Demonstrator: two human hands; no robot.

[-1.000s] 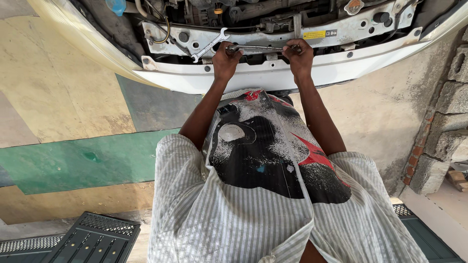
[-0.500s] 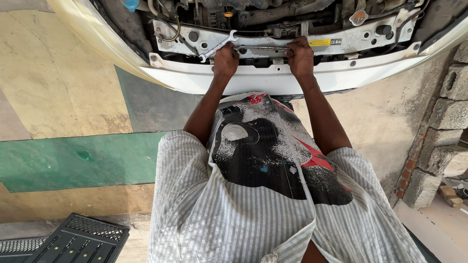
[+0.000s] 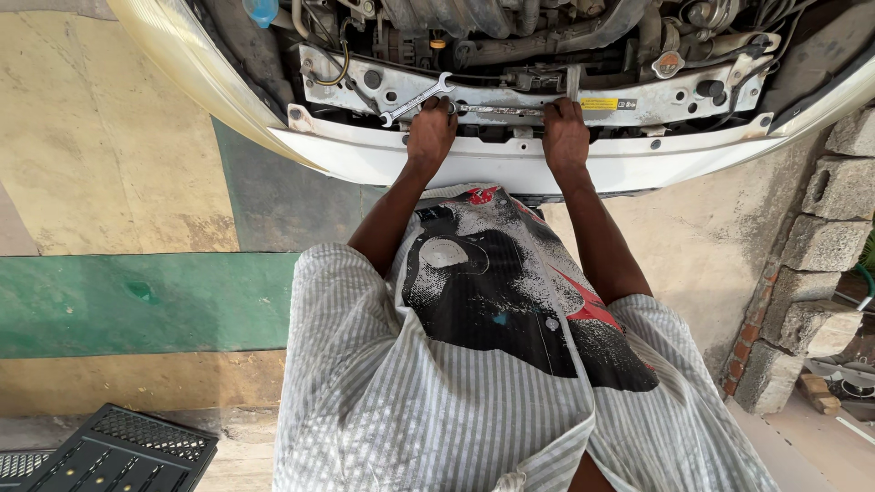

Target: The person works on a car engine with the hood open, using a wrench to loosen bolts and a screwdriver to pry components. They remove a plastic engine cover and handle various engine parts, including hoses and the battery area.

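**Both hands on the front crossmember, spanner in the left**

While you lean over the open engine bay, your left hand (image 3: pixel 431 130) is closed around the lower end of a silver combination spanner (image 3: pixel 416 98), which lies slanted on the grey metal crossmember (image 3: pixel 510 96) with its open jaw pointing up and to the right. Your right hand (image 3: pixel 566 135) rests just beside it on the same panel, fingers curled over the edge near an upright latch piece (image 3: pixel 572 80); it seems to press or grip the metal itself, though from this angle you cannot tell whether anything is pinched under the fingers.

As for progress, the crossmember sits in place above the white bumper (image 3: pixel 510 164), and several holes along it look bare. Whether the fastener at the spanner's head is loosened or tight is hidden by your knuckles, so judge it as mid-job: tool engaged, nothing visibly lifted off yet.

A black plastic crate (image 3: pixel 118 451) sits on the floor behind you, well apart from the work.
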